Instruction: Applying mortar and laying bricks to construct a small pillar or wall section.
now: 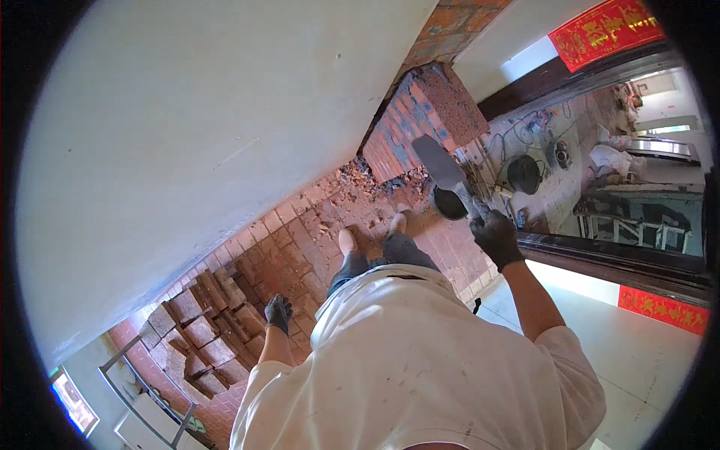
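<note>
Our right grip (495,232) clasps a trowel (439,161), a dark bucket (449,205) left of that grip; bricks (201,330) lie stacked left of our left grip (278,312), whose closure we cannot tell.

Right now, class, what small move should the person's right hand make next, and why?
Probably lower the trowel toward the nearer black bucket: the gloved right hand holds it, it overlaps that bucket in this view, and no clear heap shows on it.

Room over brick floor (300,244) between brick stack (201,330) and trowel (437,161) (legs (347,271) in the way)
</note>
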### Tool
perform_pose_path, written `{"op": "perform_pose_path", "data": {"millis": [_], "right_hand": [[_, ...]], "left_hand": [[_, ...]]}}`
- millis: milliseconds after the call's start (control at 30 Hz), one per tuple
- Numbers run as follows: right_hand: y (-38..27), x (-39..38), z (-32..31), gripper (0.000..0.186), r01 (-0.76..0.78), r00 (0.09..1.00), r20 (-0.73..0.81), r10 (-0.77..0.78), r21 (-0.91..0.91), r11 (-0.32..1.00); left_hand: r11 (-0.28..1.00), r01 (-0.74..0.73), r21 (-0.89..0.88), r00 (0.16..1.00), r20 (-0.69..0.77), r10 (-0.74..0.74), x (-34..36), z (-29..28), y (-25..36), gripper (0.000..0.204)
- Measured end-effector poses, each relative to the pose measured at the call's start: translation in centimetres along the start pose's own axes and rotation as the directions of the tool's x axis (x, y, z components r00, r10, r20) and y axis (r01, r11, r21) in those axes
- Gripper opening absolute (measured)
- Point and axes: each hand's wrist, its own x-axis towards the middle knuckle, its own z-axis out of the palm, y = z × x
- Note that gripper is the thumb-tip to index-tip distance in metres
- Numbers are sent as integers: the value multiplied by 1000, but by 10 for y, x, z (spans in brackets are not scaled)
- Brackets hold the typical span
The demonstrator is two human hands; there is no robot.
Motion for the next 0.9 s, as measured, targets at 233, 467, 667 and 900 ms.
{"op": "perform_pose_path", "data": {"millis": [233,467,667,900], "right_hand": [[-29,88,30,40,140,957,-283,-67,245,959],[-27,97,45,38,40,970,-238,39,317,948],[-49,85,37,44,-11,972,-208,107,415,910],[-42,61,38,48,96,846,-529,68,277,956]], "left_hand": [[997,-62,45,994,97,58,4,14,22,21],[986,-151,77,985,-73,157,-37,29,24,16],[1000,-8,-30,975,222,15,-8,-5,10,10],[997,-39,65,999,39,37,-26,35,26,21]]}}
